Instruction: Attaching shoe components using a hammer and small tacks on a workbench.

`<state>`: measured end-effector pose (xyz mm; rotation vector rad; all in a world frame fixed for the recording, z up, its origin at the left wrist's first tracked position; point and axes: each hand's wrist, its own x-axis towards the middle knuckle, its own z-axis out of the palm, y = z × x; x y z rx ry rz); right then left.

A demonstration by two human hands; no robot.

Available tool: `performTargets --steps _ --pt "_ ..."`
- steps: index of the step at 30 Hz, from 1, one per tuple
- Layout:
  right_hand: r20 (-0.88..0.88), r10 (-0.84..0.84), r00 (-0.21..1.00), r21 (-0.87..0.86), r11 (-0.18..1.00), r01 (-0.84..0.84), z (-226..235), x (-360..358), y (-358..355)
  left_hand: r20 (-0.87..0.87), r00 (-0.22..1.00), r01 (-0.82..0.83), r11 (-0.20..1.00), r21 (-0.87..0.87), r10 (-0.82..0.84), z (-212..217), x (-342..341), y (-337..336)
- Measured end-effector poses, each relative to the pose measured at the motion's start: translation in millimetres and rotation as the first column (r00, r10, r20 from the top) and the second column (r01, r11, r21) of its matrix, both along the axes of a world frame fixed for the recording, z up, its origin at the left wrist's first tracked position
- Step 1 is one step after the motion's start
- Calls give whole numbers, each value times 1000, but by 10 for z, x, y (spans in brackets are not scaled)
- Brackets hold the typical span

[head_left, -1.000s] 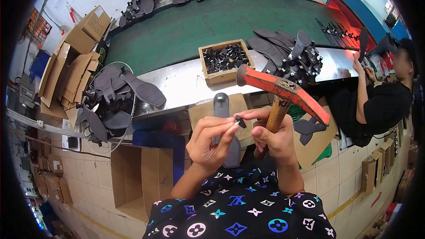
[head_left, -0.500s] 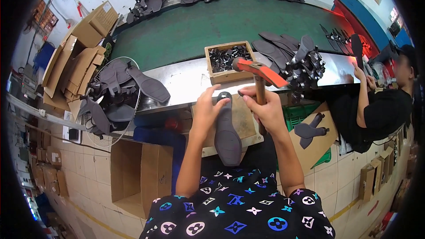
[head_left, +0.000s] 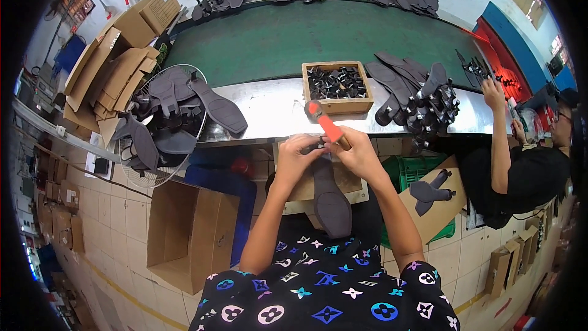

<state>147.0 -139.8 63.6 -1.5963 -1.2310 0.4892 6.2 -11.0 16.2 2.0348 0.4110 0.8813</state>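
A dark grey shoe sole (head_left: 332,205) lies lengthwise in front of me, its wide toe end toward me, over a board (head_left: 300,191). At its far, narrow end my left hand (head_left: 297,154) is closed, thumb and fingers pinched around the heel end. My right hand (head_left: 358,158) grips a hammer (head_left: 329,127) with an orange-red head, tilted up toward the left, while its fingertips meet the left ones at the heel end. Whatever small piece sits between the fingertips is mostly hidden. Beyond the hands stands a wooden box (head_left: 339,106) of small black pieces.
Left stands a wire basket (head_left: 160,179) of soles, above an open carton (head_left: 174,233). Heeled soles (head_left: 429,101) are piled to the right of the box. A green conveyor belt (head_left: 257,43) runs behind. A co-worker (head_left: 520,165) sits at right, near a green crate (head_left: 410,168).
My left hand has gone from open beside the heel end to pinching there. My right hand has come in to meet it, the hammer tipping lower. The co-worker's raised hand no longer shows a sole.
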Motion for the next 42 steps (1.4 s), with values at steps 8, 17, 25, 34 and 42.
performTargets --steps 8,17,25,34,42 --pt "293 -64 954 47 998 53 85 -175 -81 -126 989 46 969 -243 -78 173 -79 -13" --pt "-50 -251 967 -13 968 250 481 -624 -714 -14 979 179 888 -424 -204 39 -52 45" --pt "346 -242 907 252 955 159 840 -712 -803 -148 972 146 962 -232 -183 63 -116 128" --pt "275 -226 934 85 974 211 461 -632 -633 -527 850 87 986 143 2 74 -157 105" --pt "202 -190 961 -43 978 203 364 -637 -711 -556 831 142 975 174 -22 171 -112 91"
